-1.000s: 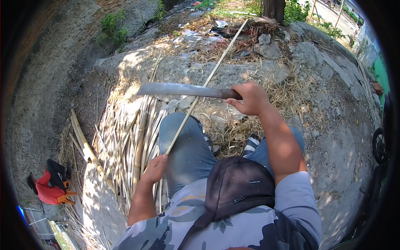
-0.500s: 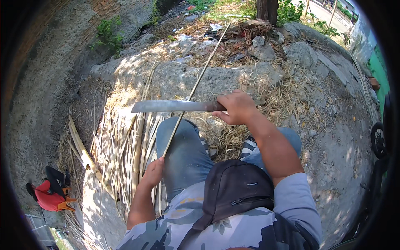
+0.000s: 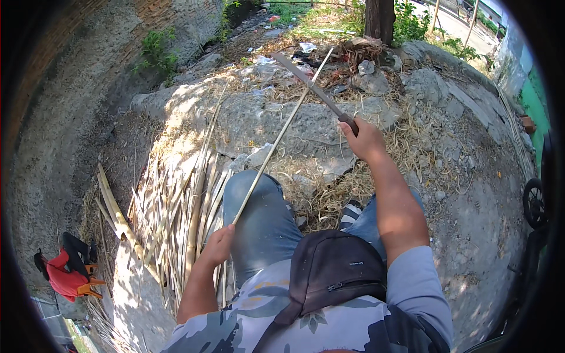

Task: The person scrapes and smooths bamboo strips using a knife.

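Note:
My left hand (image 3: 218,243) is closed round the near end of a long thin bamboo strip (image 3: 270,155), beside my left knee. From there the strip slants up and away to the right, passing over the knee. My right hand (image 3: 364,139) grips the dark handle of a machete (image 3: 325,97), arm stretched forward. Its blade points away and to the left, crossing the strip near the far end; whether it cuts into the strip or only touches it I cannot tell.
A heap of split bamboo strips (image 3: 176,206) lies left of my legs, with thicker bamboo pieces (image 3: 115,206) beyond it. Shavings (image 3: 329,197) cover the ground between my feet. Ahead runs a rough stone ledge (image 3: 247,120). A person in red (image 3: 65,273) sits at far left.
The machete has moved from the strip's middle to near its far end, and its blade now points further forward. My right arm has extended; my left hand has barely moved.

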### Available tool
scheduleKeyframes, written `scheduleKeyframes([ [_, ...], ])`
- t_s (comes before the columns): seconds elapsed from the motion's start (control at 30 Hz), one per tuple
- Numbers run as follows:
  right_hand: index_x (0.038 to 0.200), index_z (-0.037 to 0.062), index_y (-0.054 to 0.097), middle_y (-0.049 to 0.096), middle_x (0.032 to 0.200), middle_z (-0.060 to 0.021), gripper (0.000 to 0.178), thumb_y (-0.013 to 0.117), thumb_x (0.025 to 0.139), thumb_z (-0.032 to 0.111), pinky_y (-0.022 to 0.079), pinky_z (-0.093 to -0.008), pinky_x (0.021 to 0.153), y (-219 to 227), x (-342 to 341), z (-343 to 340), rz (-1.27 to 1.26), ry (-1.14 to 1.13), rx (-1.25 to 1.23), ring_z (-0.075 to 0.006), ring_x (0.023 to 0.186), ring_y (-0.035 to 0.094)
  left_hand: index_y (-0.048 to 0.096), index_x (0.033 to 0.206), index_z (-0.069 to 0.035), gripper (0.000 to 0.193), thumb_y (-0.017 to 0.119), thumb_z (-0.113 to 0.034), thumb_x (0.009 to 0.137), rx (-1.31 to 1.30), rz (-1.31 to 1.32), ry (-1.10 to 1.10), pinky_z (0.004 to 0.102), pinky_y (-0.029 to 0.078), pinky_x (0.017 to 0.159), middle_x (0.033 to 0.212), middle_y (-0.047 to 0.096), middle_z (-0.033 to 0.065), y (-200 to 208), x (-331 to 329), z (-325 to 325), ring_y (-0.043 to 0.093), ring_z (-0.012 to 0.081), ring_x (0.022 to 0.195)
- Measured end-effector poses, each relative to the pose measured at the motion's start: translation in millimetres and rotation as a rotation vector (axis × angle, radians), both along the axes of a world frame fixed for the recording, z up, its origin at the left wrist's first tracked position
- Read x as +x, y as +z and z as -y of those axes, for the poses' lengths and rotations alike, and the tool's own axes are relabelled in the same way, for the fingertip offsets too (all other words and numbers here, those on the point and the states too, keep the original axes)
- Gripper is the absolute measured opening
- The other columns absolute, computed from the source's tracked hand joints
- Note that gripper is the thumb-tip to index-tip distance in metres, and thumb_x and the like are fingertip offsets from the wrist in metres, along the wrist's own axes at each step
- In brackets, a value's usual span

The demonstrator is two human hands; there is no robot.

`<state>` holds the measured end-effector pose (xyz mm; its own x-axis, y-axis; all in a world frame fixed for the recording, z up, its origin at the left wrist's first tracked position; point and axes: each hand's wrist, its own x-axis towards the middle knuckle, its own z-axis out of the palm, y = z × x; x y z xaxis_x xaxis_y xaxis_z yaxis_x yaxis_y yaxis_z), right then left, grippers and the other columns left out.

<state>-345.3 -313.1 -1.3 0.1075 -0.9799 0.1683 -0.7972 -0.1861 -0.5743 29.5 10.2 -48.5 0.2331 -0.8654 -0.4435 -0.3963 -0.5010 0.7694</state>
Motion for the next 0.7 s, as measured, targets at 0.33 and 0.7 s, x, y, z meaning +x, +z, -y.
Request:
scheduleKeyframes([
  [0.33, 0.091, 0.0139, 0.064, 0.068, 0.080, -0.0091, 0.042, 0.062, 0.091, 0.056, 0.051, -0.0481, 0.075, 15, 57, -46, -0.308, 0.778, -0.224, -0.0347, 0.076, 0.064, 0.057, 0.082, 0.000, 0.054, 0.038, -0.043, 0.109, -0.013, 0.079, -0.012, 0.0340, 0.044, 0.070, 0.076, 0.054, 0.0010, 5, -4, 1, 0.049, 0.0128, 0.075],
  [0.7, 0.087, 0.0115, 0.062, 0.067, 0.076, -0.0127, 0.042, 0.066, 0.089, 0.053, 0.051, -0.0503, 0.069, 2, 33, -32, -0.160, 0.555, -0.264, -0.0399, 0.074, 0.065, 0.058, 0.085, -0.001, 0.053, 0.039, -0.045, 0.109, -0.063, -0.010, 0.006, 0.0314, 0.044, 0.069, 0.078, 0.054, 0.0000, -2, -4, 0, 0.049, 0.0113, 0.076],
])
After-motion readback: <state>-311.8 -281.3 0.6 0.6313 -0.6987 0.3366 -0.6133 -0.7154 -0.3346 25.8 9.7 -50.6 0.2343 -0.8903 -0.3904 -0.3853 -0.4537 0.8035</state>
